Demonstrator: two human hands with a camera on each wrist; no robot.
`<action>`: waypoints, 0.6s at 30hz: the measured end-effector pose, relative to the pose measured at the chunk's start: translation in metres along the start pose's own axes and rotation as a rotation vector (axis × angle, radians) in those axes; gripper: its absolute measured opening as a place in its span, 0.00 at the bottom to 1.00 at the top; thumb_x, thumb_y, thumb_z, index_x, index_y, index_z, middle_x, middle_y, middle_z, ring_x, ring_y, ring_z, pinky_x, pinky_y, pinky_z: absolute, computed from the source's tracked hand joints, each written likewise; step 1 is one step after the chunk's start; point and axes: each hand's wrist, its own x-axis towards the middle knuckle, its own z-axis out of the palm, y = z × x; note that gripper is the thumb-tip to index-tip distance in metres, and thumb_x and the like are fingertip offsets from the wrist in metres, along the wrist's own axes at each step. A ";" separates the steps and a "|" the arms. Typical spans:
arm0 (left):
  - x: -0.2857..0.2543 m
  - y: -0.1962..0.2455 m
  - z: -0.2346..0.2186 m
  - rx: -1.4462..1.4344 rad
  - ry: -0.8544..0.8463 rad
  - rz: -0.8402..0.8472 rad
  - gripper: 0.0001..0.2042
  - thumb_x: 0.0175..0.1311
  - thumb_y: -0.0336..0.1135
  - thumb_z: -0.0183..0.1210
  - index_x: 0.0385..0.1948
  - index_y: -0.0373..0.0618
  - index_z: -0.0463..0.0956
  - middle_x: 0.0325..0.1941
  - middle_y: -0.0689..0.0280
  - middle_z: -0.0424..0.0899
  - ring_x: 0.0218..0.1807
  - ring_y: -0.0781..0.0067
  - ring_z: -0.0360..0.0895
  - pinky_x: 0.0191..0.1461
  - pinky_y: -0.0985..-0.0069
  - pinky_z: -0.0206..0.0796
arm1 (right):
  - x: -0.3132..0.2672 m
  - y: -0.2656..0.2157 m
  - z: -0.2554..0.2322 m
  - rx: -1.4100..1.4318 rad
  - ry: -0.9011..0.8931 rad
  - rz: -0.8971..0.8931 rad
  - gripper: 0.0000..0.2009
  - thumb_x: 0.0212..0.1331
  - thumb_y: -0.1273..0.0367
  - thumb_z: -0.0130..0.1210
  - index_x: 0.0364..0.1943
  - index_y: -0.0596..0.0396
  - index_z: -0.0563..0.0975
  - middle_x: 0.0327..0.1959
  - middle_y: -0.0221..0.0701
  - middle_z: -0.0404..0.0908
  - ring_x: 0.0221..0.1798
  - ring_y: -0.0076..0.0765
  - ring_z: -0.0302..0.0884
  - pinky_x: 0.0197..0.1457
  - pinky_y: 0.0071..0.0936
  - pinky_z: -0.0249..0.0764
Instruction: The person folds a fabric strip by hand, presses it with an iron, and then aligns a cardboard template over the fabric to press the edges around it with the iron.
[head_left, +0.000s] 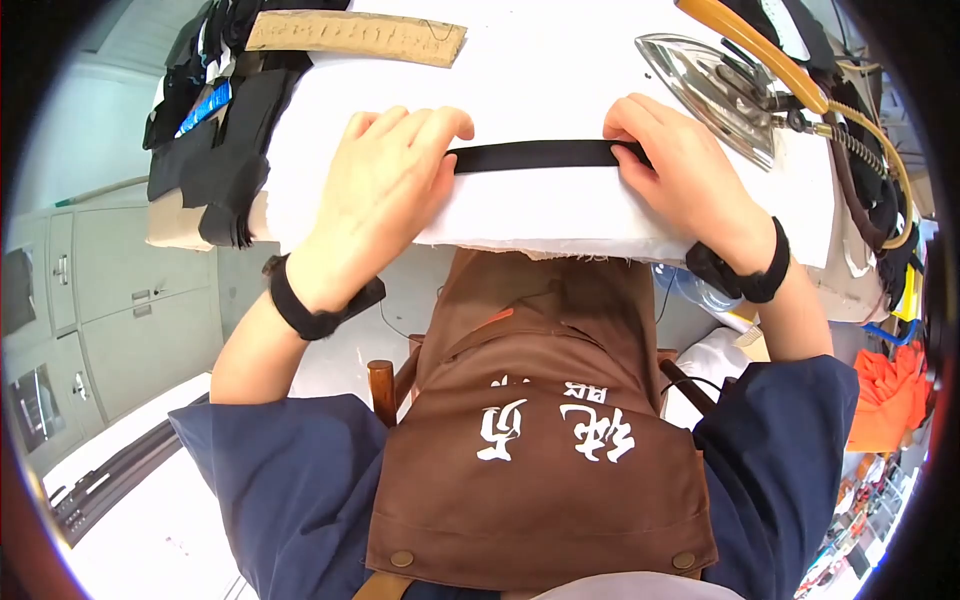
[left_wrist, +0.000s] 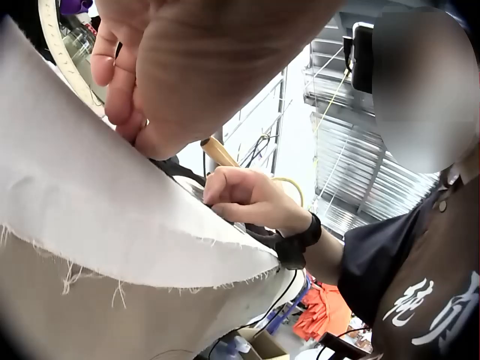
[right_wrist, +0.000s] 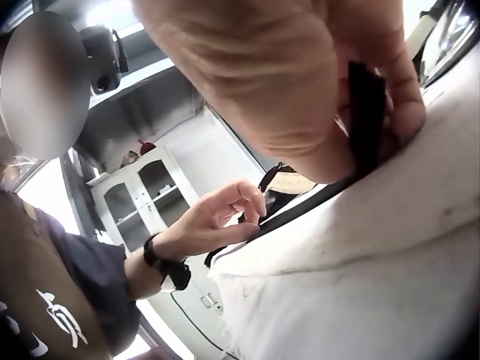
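Observation:
A narrow black fabric strip point(head_left: 535, 155) lies straight across the white padded board, near its front edge. My left hand point(head_left: 392, 180) pinches the strip's left end between thumb and curled fingers; that end is hidden under the hand. At the other end my right hand point(head_left: 678, 165) grips the strip. In the right wrist view the strip's end point(right_wrist: 365, 112) sticks up between the right thumb and fingers. A metal iron point(head_left: 715, 95) with an orange-brown handle rests on the board just beyond the right hand.
A marked wooden ruler-like piece point(head_left: 355, 37) lies at the back left. Dark fabric pieces point(head_left: 225, 140) are heaped at the board's left edge. The iron's hose and coiled cord point(head_left: 868, 155) run along the right side. Frayed white cloth point(left_wrist: 150, 255) covers the front edge.

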 end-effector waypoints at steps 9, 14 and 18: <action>-0.003 -0.002 -0.003 0.187 -0.038 0.176 0.30 0.58 0.27 0.62 0.64 0.70 0.85 0.33 0.72 0.65 0.39 0.68 0.69 0.55 0.69 0.64 | -0.006 -0.006 -0.007 -0.126 -0.088 -0.013 0.33 0.58 0.77 0.59 0.68 0.28 0.83 0.38 0.28 0.74 0.38 0.35 0.79 0.40 0.31 0.79; -0.004 -0.005 -0.005 0.126 -0.085 0.124 0.29 0.61 0.27 0.61 0.64 0.71 0.85 0.35 0.72 0.68 0.40 0.70 0.70 0.56 0.67 0.65 | -0.005 -0.001 -0.007 -0.137 -0.103 -0.100 0.29 0.55 0.75 0.60 0.62 0.33 0.87 0.39 0.28 0.73 0.42 0.34 0.79 0.41 0.29 0.80; -0.006 -0.011 -0.006 0.101 -0.111 0.063 0.27 0.61 0.27 0.62 0.62 0.69 0.87 0.38 0.73 0.73 0.43 0.72 0.73 0.57 0.68 0.65 | -0.005 -0.001 -0.008 -0.117 -0.121 -0.058 0.26 0.56 0.76 0.62 0.60 0.37 0.90 0.42 0.30 0.76 0.44 0.37 0.78 0.42 0.30 0.78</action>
